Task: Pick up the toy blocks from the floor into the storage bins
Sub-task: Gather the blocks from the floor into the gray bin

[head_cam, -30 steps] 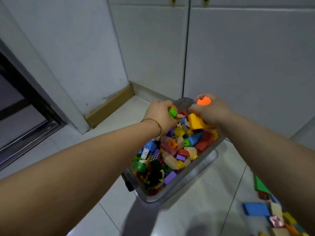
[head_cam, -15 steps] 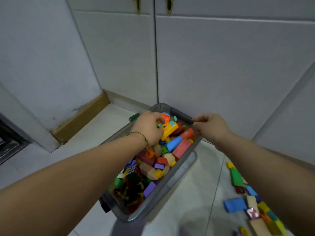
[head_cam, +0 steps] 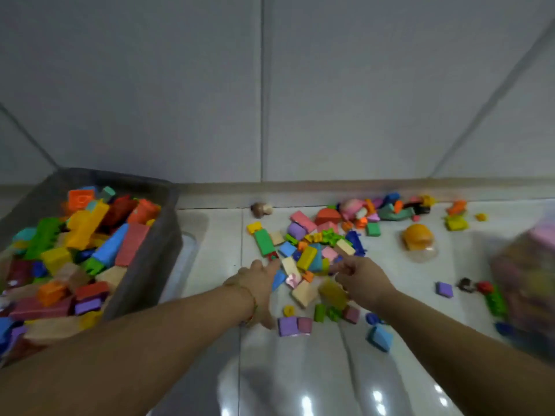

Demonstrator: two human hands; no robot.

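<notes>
I read this as the reach for a fresh load: my left hand (head_cam: 257,283) and right hand (head_cam: 359,276) are both released, fingers spread and carrying nothing, just short of the heap of toy blocks (head_cam: 309,259) on the floor (head_cam: 300,370) ahead of the fingertips. The grey storage bin (head_cam: 150,253), already piled high, sits well off to the left of my left hand. Next I would close both hands around the near blocks between them, scooping together, then swing left to the bin.
</notes>
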